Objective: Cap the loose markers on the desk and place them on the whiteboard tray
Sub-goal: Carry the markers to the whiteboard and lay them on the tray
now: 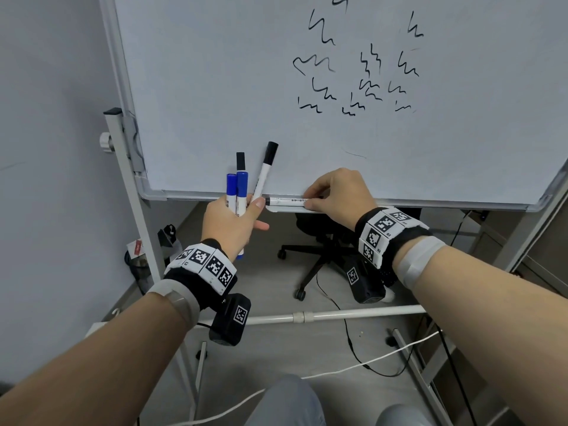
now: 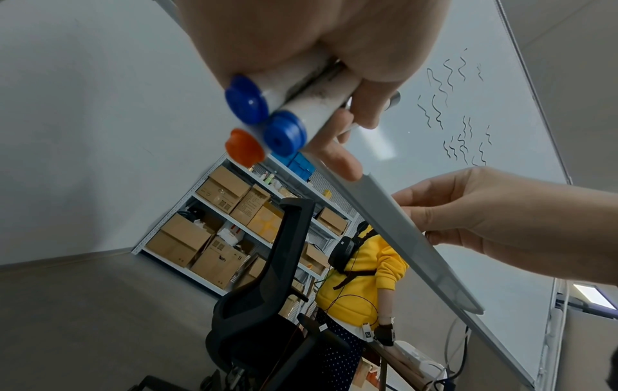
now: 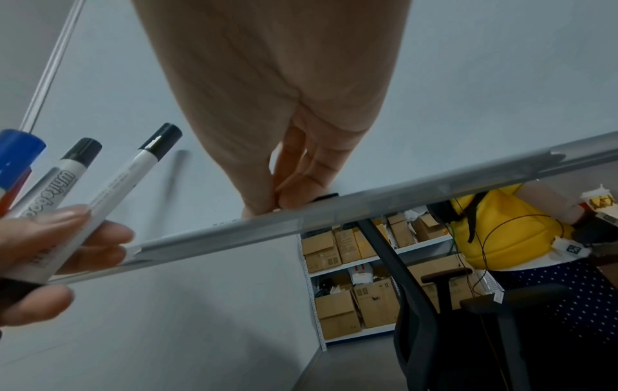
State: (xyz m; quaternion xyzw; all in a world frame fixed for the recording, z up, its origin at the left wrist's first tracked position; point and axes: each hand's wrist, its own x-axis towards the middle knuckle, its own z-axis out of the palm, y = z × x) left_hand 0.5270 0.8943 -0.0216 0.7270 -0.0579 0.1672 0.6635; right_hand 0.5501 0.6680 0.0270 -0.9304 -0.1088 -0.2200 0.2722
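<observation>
My left hand (image 1: 235, 222) grips a bunch of several capped markers (image 1: 241, 186) upright in front of the whiteboard's lower edge: two with blue caps, two with black caps (image 3: 82, 150). Seen from below, the bunch (image 2: 264, 116) shows two blue ends and an orange one. My right hand (image 1: 335, 195) pinches a white marker with a black cap (image 1: 285, 200) that lies flat along the whiteboard tray (image 1: 289, 210). In the right wrist view its fingertips (image 3: 284, 195) sit at the tray's rim (image 3: 334, 217), and the marker is mostly hidden behind it.
The whiteboard (image 1: 246, 72) carries black scribbles (image 1: 356, 75) and stands on a metal frame (image 1: 132, 192). A black office chair (image 1: 322, 250) and cables lie on the floor behind it. A person in a yellow top (image 2: 361, 277) stands by shelves of cardboard boxes (image 2: 214, 238).
</observation>
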